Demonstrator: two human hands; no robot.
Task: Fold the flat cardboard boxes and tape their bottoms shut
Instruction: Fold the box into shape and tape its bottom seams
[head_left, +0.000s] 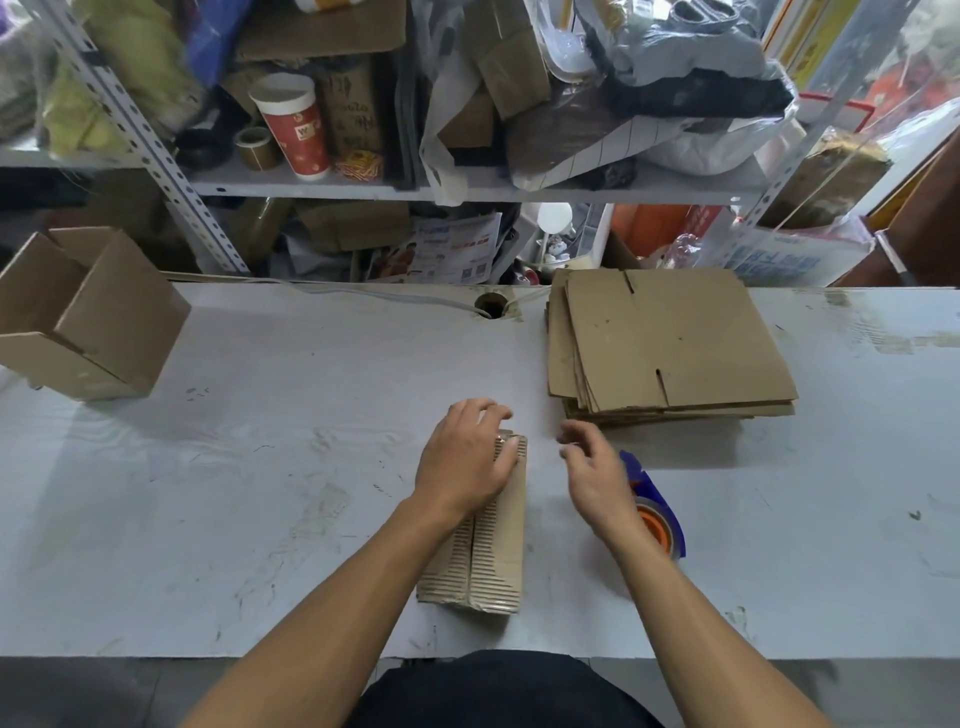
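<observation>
A small folded cardboard box (493, 556) stands bottom-up on the white table (260, 467) in front of me, its bottom flaps closed along a middle seam. My left hand (467, 457) lies flat on the box's far end, pressing it down. Just right of the box hovers my right hand (592, 467), fingers spread, holding nothing. Behind its wrist lies a blue tape dispenser (660, 509) with an orange core. A stack of flat cardboard boxes (670, 343) rests at the back right of the table.
One assembled open box (88, 317) sits at the table's left edge. A cable runs into a hole (491, 305) at the table's back. Cluttered metal shelves (322, 184) with a red paper cup (296, 124), bags and cartons rise behind the table.
</observation>
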